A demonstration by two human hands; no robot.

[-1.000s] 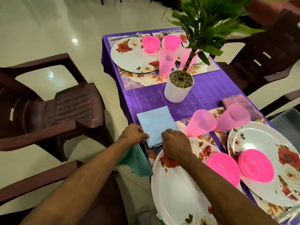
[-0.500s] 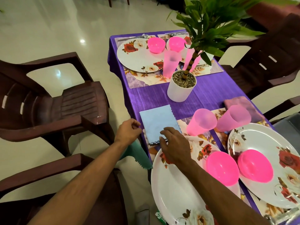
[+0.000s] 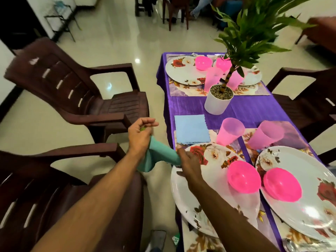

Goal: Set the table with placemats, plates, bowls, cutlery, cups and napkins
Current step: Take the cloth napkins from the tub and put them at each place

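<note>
Nearest, two flowered plates [image 3: 214, 202] with pink bowls [image 3: 243, 177] laid on placemats, pink cups [image 3: 230, 130] just beyond. Off the table's edge, a teal napkin [image 3: 160, 157] stretched between left hand [image 3: 141, 137], fingers curled round its top, and right hand [image 3: 189, 164], pinching its other end (not yet laid). Farther on, a blue napkin [image 3: 191, 129] flat beside the near plate, then the far settings with plates, bowls, cups; probably only napkins left.

No text, label, brand or number can be read anywhere; the only candidate is a white mark on a small green scrap [image 3: 176, 239] lying on the floor beside the table's near corner, and it is too small and blurred to make out.
</note>
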